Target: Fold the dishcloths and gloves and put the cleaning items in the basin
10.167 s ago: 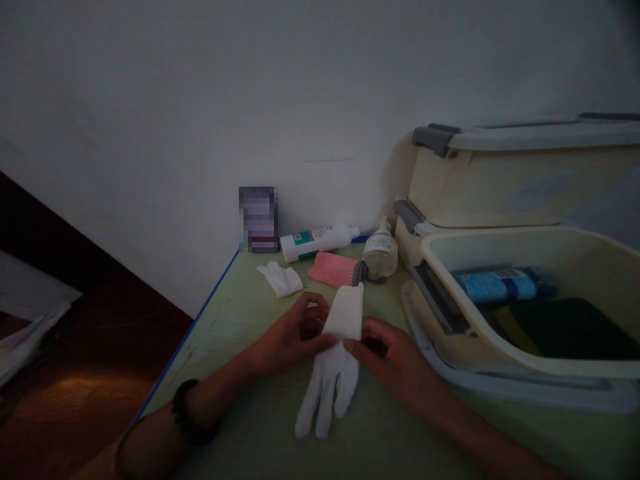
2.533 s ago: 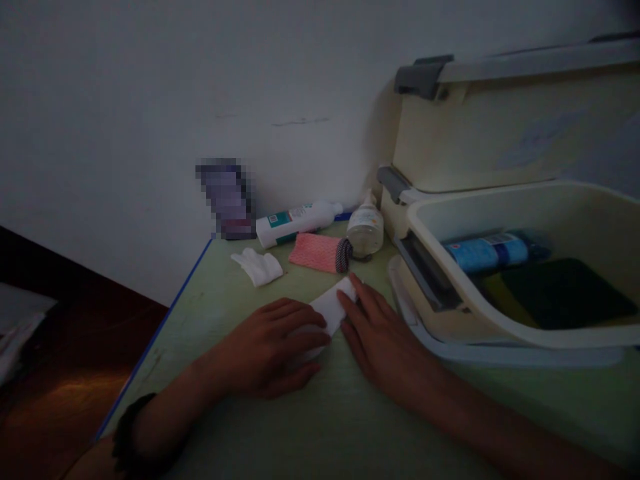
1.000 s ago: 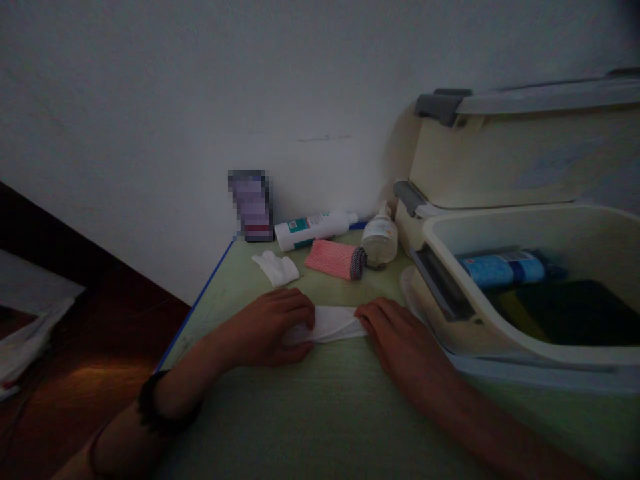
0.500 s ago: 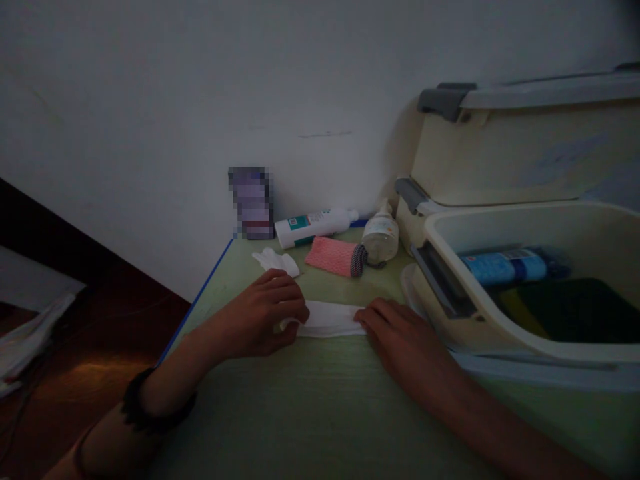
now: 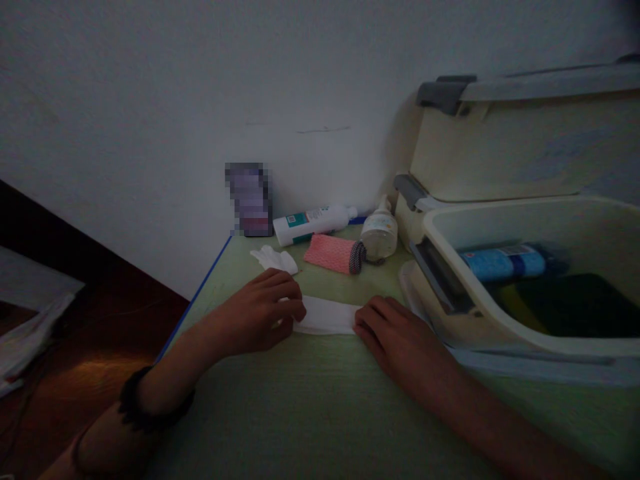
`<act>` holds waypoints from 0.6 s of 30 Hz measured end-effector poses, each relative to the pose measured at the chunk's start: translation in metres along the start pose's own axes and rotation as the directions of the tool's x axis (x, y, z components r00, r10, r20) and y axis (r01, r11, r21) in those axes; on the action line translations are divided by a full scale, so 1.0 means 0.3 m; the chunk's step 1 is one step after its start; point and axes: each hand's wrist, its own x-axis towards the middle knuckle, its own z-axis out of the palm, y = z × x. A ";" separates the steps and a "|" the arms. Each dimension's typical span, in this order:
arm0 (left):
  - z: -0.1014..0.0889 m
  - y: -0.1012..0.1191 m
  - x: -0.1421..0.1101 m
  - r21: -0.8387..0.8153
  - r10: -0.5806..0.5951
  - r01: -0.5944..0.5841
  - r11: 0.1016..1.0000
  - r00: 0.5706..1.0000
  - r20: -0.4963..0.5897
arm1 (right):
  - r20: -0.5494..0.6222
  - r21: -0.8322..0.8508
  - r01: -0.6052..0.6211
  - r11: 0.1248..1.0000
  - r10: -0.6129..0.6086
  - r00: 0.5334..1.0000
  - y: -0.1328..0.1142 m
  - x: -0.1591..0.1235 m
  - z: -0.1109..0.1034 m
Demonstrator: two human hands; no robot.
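Observation:
A white strip of folded tissue or thin cloth (image 5: 329,315) lies lengthwise on the green tabletop (image 5: 300,407). My left hand (image 5: 265,310) is closed on its left end, with thumb and fingers bent together around it. At the right end, the bent fingers of my right hand (image 5: 395,330) close on the strip and hide that edge. Just behind my left hand is a crumpled white tissue-like piece (image 5: 274,260), apart from the strip. A pink textured pouch (image 5: 331,253) with a checked dark end lies beyond the strip.
A white bottle (image 5: 313,225) lies along the wall, beside a clear pump bottle (image 5: 380,233). A phone (image 5: 251,200) leans at the back left corner. On the right stands a cream bin (image 5: 435,230) with its lid raised and a blue package (image 5: 505,262) inside.
My right fingertips now cover the strip's right end a little more closely. The left hand keeps its hold almost unchanged, and the whole view has shifted slightly.

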 end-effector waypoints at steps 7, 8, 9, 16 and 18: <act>0.005 -0.014 -0.001 0.053 -0.019 0.018 0.998 0.999 0.026 | 0.036 0.001 -0.003 1.000 0.003 0.999 -0.003 0.007 -0.019; 0.003 -0.012 -0.002 0.035 -0.040 0.038 0.999 0.996 0.074 | 0.045 0.004 -0.008 1.000 0.008 0.999 -0.003 0.006 -0.020; 0.000 -0.008 -0.002 0.009 -0.064 0.063 0.998 0.990 0.127 | 0.054 0.006 -0.016 1.000 0.015 0.998 -0.003 0.005 -0.020; 0.012 0.021 0.006 -0.107 -0.205 0.221 0.969 0.968 0.148 | 0.067 0.002 -0.038 0.999 0.037 0.997 -0.007 -0.002 -0.016; 0.049 0.020 0.013 -0.101 -0.234 0.241 0.965 0.969 0.076 | 0.049 0.012 -0.034 0.999 0.034 0.998 -0.009 -0.001 -0.015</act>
